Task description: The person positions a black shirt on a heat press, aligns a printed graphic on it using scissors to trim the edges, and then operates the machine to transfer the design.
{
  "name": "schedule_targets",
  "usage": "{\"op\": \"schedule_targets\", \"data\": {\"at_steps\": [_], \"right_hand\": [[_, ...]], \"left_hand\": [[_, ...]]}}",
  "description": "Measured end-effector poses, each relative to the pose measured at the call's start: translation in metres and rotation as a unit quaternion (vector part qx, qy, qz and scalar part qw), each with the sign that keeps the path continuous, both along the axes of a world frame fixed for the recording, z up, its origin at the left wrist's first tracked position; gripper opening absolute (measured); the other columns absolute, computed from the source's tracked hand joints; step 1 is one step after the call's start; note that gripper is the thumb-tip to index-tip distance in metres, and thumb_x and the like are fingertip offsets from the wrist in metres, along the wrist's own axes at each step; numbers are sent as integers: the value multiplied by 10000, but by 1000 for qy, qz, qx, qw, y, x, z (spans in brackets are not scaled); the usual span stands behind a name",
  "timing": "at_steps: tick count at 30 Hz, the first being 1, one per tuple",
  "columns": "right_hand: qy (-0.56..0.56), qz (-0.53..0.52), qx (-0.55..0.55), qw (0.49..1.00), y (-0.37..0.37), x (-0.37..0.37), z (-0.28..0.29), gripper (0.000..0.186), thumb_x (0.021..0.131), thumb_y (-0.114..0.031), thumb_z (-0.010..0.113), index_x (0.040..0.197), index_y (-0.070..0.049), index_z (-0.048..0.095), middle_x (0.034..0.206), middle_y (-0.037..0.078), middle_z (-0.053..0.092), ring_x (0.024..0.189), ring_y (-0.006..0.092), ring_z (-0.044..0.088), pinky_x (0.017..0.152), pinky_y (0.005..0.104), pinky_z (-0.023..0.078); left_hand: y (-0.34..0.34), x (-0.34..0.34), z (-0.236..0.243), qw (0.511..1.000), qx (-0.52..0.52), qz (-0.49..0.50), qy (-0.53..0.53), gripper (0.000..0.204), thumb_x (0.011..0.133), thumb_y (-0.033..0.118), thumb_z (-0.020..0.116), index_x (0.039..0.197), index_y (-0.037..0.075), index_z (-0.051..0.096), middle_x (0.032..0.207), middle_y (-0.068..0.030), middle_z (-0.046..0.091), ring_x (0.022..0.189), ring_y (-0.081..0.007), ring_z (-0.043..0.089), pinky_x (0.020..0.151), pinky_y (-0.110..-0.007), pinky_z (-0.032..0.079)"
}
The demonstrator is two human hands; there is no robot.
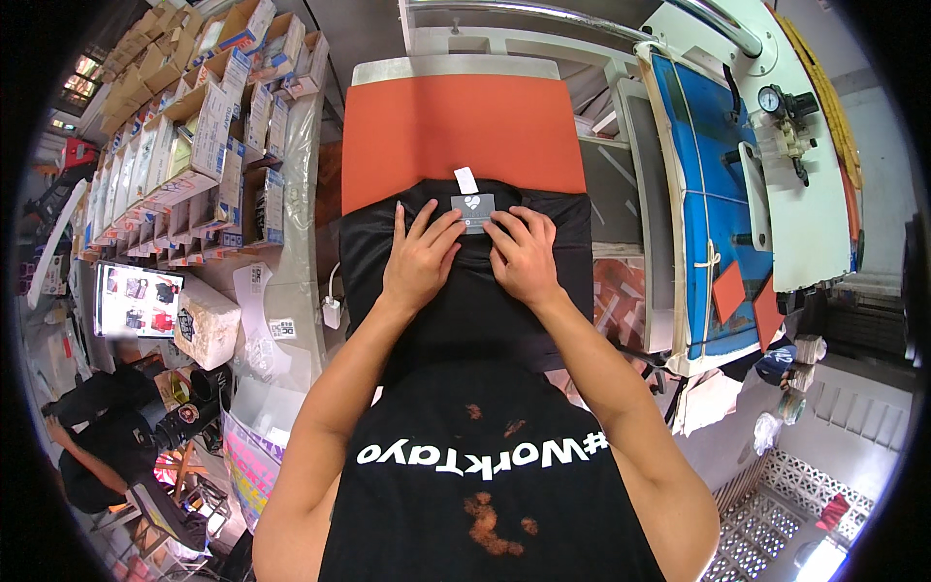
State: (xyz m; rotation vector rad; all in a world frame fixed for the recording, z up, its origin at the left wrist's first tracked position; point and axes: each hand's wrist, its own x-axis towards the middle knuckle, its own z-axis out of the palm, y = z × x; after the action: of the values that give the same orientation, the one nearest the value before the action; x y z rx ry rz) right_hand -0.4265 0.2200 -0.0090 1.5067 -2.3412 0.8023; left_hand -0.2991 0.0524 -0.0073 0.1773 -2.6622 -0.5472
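A black shirt point(451, 310) lies spread over an orange flat pad point(461, 126), its neckline toward the far side. Near the neckline rests a small grey label transfer sheet point(472, 206) with a pale heart-shaped mark. Just beyond it a white tag point(465, 180) sticks up from the collar. My left hand point(424, 254) lies on the cloth with fingers spread, its inner fingertips at the sheet's left edge. On the other side my right hand point(525, 254) has its fingers apart, fingertips touching the sheet's right edge. Neither hand lifts the sheet.
Cardboard boxes point(199, 145) are stacked at the left, with a lit screen point(139, 301) below them. At the right stand a blue framed screen point(713, 194) and a machine with a pressure gauge point(770, 98). Another person point(102, 436) sits at the lower left.
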Motion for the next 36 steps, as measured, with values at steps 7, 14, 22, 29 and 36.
{"op": "schedule_targets", "data": {"at_steps": [7,14,22,29,36], "right_hand": [[-1,-6,2,1000,-1,0,1,334,743,-106,719,1078,-99,718,1199,48,650,1197,291,543,1028,510,370],[-1,-4,0,1000,-1,1,0,327,746,-108,718,1073,-108,718,1190,41,654,1189,288,547,1023,499,370],[2,12,3,1000,-1,-2,2,324,746,-105,723,1069,-110,704,1186,39,641,1170,281,553,1019,503,366],[4,16,-9,1000,0,-2,-1,320,746,-107,730,1064,-110,700,1174,42,646,1163,283,554,1016,503,368],[-46,-16,-42,998,0,-1,-4,326,753,-109,736,1074,-91,685,1195,56,633,1167,296,551,1015,479,376]], "left_hand": [[0,0,0,1000,10,2,3,326,859,129,715,1182,111,674,1336,-20,613,1339,-314,489,1159,-635,243],[-1,1,-2,1000,23,-1,7,317,858,131,712,1172,114,671,1329,-15,605,1341,-323,472,1148,-658,243],[-1,-1,2,1000,5,-8,-8,312,866,120,698,1174,120,652,1339,-14,580,1380,-336,425,1149,-692,188],[-1,1,-2,1000,11,-7,13,292,873,130,689,1163,123,659,1323,-8,591,1368,-329,439,1147,-690,204],[-1,0,-4,1000,9,-3,17,309,856,119,705,1162,121,662,1321,-12,603,1347,-336,468,1147,-675,224]]}}
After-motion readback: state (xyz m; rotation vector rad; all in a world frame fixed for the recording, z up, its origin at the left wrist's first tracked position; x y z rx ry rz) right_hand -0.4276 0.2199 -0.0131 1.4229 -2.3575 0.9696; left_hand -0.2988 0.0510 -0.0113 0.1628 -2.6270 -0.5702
